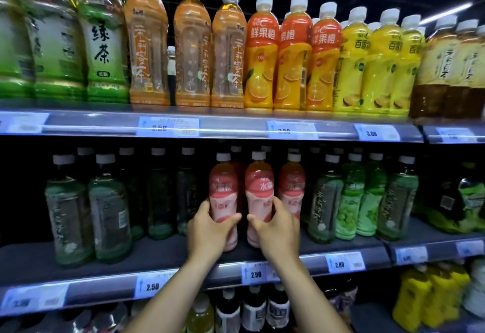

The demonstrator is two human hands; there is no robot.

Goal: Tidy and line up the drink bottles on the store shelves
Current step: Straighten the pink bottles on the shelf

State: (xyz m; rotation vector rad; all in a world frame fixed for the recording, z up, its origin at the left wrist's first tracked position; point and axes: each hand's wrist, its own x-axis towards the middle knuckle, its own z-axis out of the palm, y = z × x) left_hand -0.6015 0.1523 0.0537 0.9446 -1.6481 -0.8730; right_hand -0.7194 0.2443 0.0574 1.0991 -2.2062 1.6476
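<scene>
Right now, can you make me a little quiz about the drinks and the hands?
1. True or false: the left hand grips a pink bottle.
2. Which bottle does the right hand hold: A, a green one; B, the middle pink bottle; C, a yellow one?
3. Fill in: the third pink bottle, to the right, is touched by ____ hand.

Key: 1 true. 2 B. 3 neither.
</scene>
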